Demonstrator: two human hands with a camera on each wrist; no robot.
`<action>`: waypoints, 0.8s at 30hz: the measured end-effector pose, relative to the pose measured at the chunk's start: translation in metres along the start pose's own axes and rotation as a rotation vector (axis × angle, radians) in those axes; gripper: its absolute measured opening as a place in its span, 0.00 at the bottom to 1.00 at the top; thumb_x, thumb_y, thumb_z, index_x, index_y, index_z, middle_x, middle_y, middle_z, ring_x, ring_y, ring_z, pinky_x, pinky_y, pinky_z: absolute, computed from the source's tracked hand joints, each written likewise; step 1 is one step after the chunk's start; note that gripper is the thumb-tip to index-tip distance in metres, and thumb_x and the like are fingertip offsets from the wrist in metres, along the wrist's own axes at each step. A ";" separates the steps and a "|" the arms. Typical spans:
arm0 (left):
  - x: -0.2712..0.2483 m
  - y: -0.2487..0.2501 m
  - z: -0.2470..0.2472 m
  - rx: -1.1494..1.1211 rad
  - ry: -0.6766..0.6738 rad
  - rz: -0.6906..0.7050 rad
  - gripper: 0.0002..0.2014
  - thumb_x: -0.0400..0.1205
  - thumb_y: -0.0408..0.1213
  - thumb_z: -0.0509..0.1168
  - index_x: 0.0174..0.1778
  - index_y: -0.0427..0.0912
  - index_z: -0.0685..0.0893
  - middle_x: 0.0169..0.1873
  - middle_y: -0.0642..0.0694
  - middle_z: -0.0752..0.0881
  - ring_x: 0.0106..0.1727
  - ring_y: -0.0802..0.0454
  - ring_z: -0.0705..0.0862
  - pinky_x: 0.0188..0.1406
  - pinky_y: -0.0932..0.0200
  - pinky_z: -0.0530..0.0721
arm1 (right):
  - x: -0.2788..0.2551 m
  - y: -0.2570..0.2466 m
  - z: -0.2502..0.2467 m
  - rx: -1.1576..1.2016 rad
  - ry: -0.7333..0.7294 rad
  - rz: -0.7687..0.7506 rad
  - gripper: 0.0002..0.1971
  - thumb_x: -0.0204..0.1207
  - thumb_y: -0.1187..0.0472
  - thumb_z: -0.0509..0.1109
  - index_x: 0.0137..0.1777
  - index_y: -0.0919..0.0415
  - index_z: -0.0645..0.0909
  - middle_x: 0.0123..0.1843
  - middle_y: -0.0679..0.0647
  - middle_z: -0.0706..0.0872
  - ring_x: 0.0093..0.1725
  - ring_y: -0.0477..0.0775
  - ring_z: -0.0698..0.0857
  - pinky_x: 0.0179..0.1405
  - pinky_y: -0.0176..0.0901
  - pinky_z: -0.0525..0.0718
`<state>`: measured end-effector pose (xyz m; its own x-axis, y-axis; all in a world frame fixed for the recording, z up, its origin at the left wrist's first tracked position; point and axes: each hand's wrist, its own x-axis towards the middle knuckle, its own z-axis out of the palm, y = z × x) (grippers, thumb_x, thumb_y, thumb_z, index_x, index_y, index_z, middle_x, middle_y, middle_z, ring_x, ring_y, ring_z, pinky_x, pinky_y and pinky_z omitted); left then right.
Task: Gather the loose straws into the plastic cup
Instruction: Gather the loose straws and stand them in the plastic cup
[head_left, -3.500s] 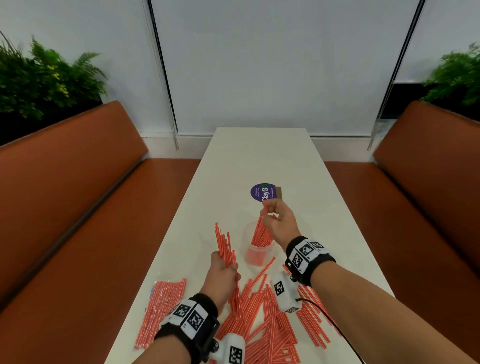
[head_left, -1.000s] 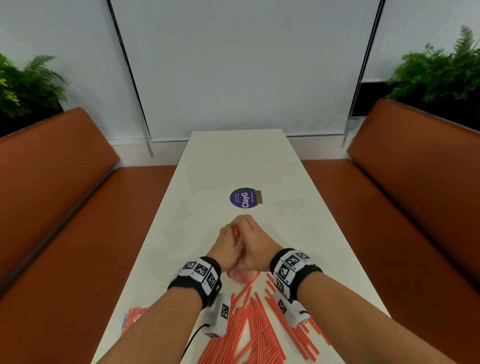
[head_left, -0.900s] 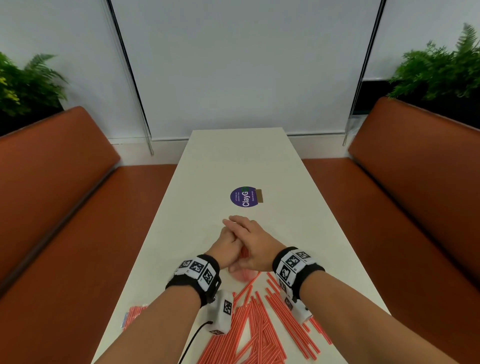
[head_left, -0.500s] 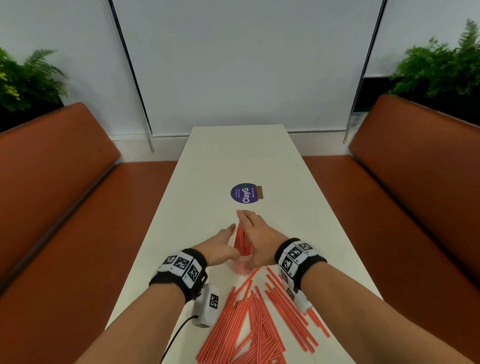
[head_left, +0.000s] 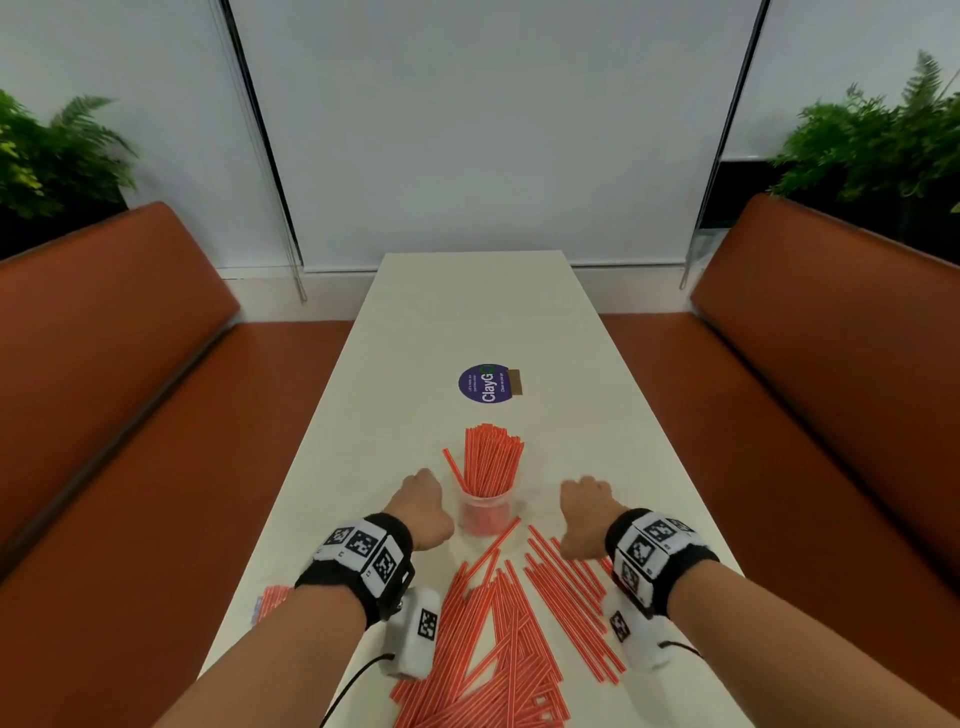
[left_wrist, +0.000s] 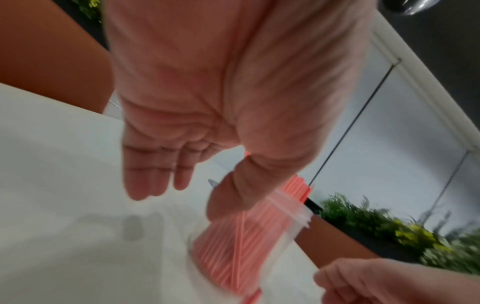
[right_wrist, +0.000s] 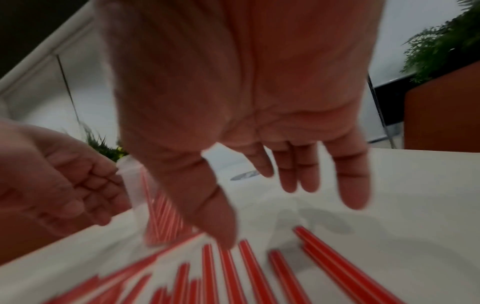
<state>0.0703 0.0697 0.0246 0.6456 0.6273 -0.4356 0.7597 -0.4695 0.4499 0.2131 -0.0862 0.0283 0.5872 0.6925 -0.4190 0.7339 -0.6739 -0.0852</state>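
Plastic cup (head_left: 485, 512) stands upright on counter (head_left: 467, 312), approx. centre, between both hands, touching neither. Bunch of straws in cup (head_left: 491, 460), long axis near vertical, tips fanning up and away from the person; one straw leans off to the left. Left hand (head_left: 422, 506) just left of cup, right hand (head_left: 584, 512) to its right w/ a wider gap. Both hands empty, fingers relaxed and loosely spread per wrist views. Loose straws (head_left: 519, 623) lie flat on counter nearer the person, long axes mostly pointing toward cup, some crossing; nearest tip almost at cup base. Pile cut off at bottom edge of head view. Wrist views blurred; cup only a smear there. Purple sticker (head_left: 484, 383) beyond cup.
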 end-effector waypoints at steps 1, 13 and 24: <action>-0.006 0.000 0.005 0.086 -0.011 -0.031 0.25 0.78 0.30 0.60 0.72 0.33 0.68 0.71 0.35 0.72 0.69 0.39 0.77 0.64 0.53 0.81 | -0.008 0.003 0.005 -0.108 -0.031 0.021 0.28 0.77 0.57 0.64 0.74 0.66 0.63 0.74 0.63 0.68 0.73 0.63 0.67 0.72 0.52 0.73; -0.076 0.009 0.068 0.323 -0.181 0.135 0.33 0.78 0.54 0.62 0.79 0.47 0.66 0.71 0.38 0.65 0.76 0.36 0.64 0.75 0.44 0.70 | -0.057 -0.039 0.058 -0.391 -0.060 -0.130 0.17 0.81 0.65 0.58 0.67 0.68 0.73 0.68 0.62 0.75 0.68 0.64 0.69 0.66 0.51 0.73; -0.133 -0.048 0.084 0.619 -0.197 0.222 0.66 0.60 0.53 0.82 0.83 0.35 0.45 0.76 0.40 0.60 0.76 0.39 0.60 0.78 0.43 0.69 | -0.084 -0.037 0.068 -0.364 -0.039 -0.136 0.16 0.79 0.68 0.55 0.65 0.68 0.73 0.67 0.63 0.74 0.66 0.64 0.70 0.66 0.53 0.72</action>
<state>-0.0455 -0.0432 -0.0042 0.7487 0.3778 -0.5447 0.4742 -0.8794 0.0417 0.1136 -0.1363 0.0054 0.4676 0.7545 -0.4605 0.8816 -0.4360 0.1808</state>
